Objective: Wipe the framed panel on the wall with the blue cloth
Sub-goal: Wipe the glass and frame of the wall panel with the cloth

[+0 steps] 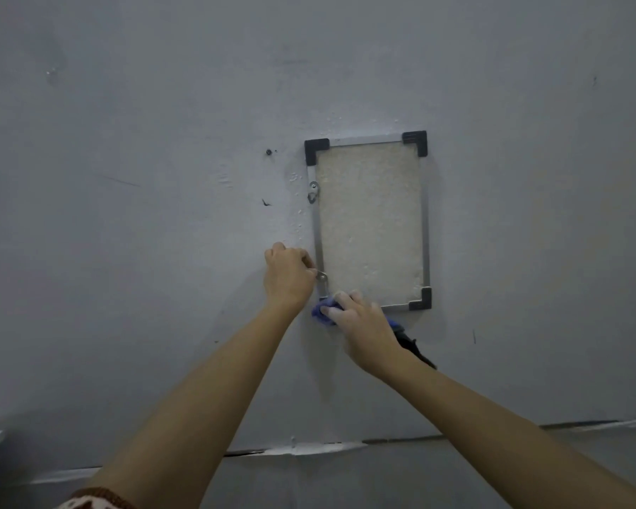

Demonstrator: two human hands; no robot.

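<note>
Both bare forearms are raised from the lower edge of the view and extended forward and upward, converging toward the centre. The left hand (287,275) is seen from the back, its fingers curled inward and its thumb side turned to the right. The right hand (362,317) is held just below and right of it, knuckles up, fingers bent and pressed down, wrist angled left.

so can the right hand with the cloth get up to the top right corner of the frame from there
Probably yes: the right hand presses the blue cloth at the bottom left corner, and nothing lies between it and the top right corner.
</note>
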